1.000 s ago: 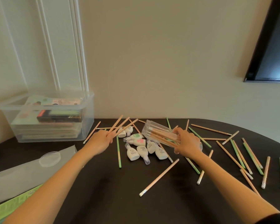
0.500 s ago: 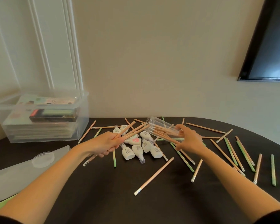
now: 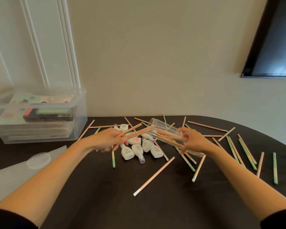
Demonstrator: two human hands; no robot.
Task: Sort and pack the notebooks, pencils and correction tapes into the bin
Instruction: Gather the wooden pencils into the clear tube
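My left hand [image 3: 108, 140] grips a small bunch of peach pencils [image 3: 135, 130] whose tips point at the mouth of a clear plastic jar [image 3: 165, 133]. My right hand [image 3: 194, 141] holds that jar tilted on its side above the table, with several pencils inside it. Under the hands lies a cluster of white correction tapes [image 3: 137, 150]. Peach and green pencils [image 3: 153, 176] lie scattered over the dark table [image 3: 106, 195]. The clear bin [image 3: 79, 116] at the back left holds a stack of notebooks [image 3: 40, 123].
A round clear lid [image 3: 38, 159] rests on a translucent sheet [image 3: 12, 174] at the left table edge. A dark screen [image 3: 274, 47] hangs on the wall at the upper right. More loose pencils [image 3: 248, 154] cover the table's right side.
My left hand has carried its pencils rightward, up to the jar's mouth. My right hand keeps the tilted jar in about the same place.
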